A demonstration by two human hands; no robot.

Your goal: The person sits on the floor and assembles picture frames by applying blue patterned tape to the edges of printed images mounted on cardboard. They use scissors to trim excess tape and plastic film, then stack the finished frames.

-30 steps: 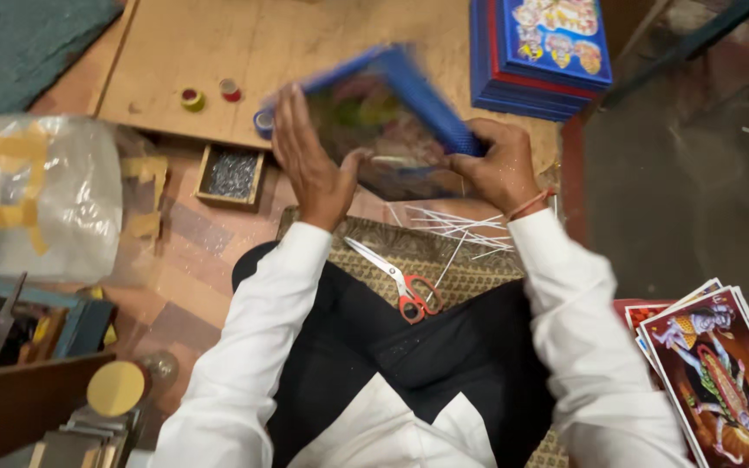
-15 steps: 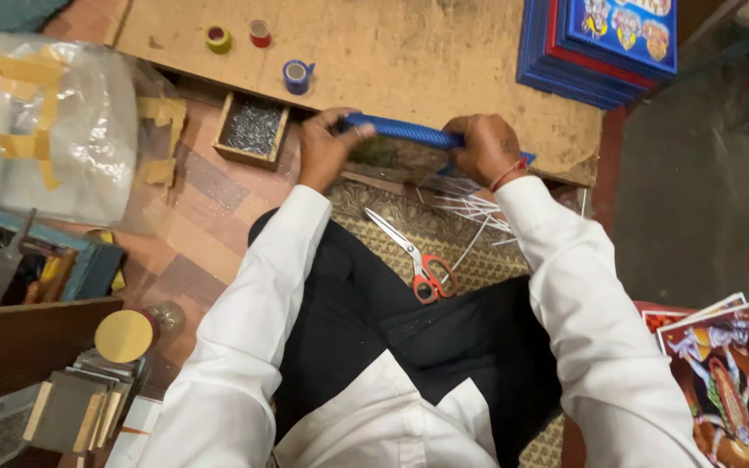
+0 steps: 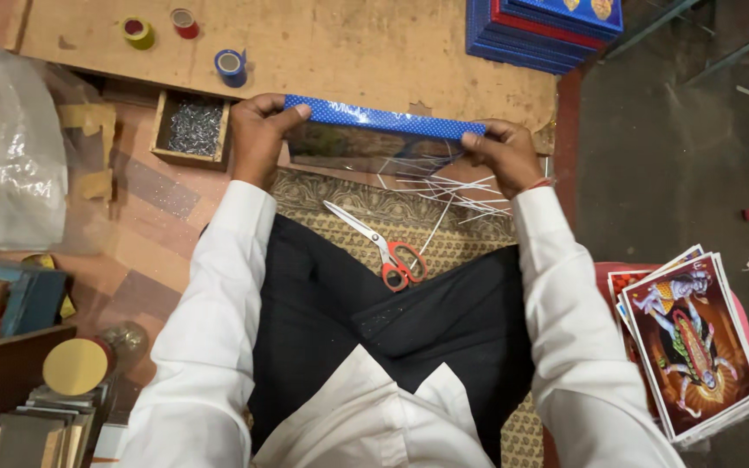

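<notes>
Board: a wide bare plywood board lies flat on the floor ahead of the seated person and serves as the work surface; its near edge runs just behind the held frame.
Plastic bag: a large clear bag patched with tan tape sits at the far left, well apart from both hands.
Frame stack: blue and red framed pictures are piled at the board's far right corner.
Print pile: loose glossy prints rest fanned at the person's right side, near the right elbow.
Held frame: a blue dotted picture frame is held edge-up between the hands, over the near edge of the board, with its glazed face tilted down toward the lap.
Left hand: the left hand grips the frame's left end, thumb laid along the top rail.
Right hand: the right hand clasps the right end, fingers wrapped over the rail.
Step in hand: it looks like the frame is being turned and checked, or squared up, between both hands.
Next move: judged from this, laying it flat on the board calls for both grips to lower evenly, clear of the strips.
Scissors: red-handled scissors lie on the patterned mat just below the frame.
Nail box: a small wooden box of nails sits just beside the left hand.
Strips: thin pale strips are scattered under the frame's right half.
Tape rolls: yellow, red and blue rolls stand on the board's left part.
</notes>
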